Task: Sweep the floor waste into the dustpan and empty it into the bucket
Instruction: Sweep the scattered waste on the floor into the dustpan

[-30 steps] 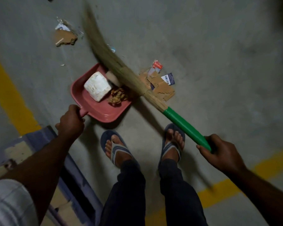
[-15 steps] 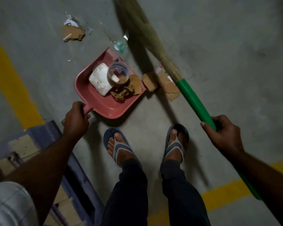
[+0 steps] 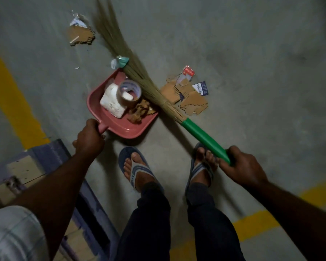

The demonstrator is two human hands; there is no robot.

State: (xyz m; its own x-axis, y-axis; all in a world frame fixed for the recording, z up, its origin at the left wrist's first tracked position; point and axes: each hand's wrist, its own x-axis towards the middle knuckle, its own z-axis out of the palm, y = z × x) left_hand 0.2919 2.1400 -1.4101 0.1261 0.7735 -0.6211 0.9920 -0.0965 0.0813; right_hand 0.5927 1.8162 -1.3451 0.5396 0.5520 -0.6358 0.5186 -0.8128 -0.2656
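Pink plastic scoop-shaped dustpan (image 3: 120, 127): on the grey concrete floor (image 3: 233, 44). The left hand (image 3: 89, 137) is clenched round its stub handle.
Contents: white foam block (image 3: 111, 102), brown tape roll (image 3: 129, 92) leaning on it, and crumpled brown scraps (image 3: 139, 112) at the pan's right edge.
Grass broom with glossy green plastic handle (image 3: 201, 134): grasped by the right hand (image 3: 241, 166). The bristles cross the pan's open lip; the tips are blurred, possibly brushing a teal wrapper (image 3: 120, 61).
Torn corrugated cardboard pieces (image 3: 192, 100): just beside the pan's right edge, with open floor stretching to their right.
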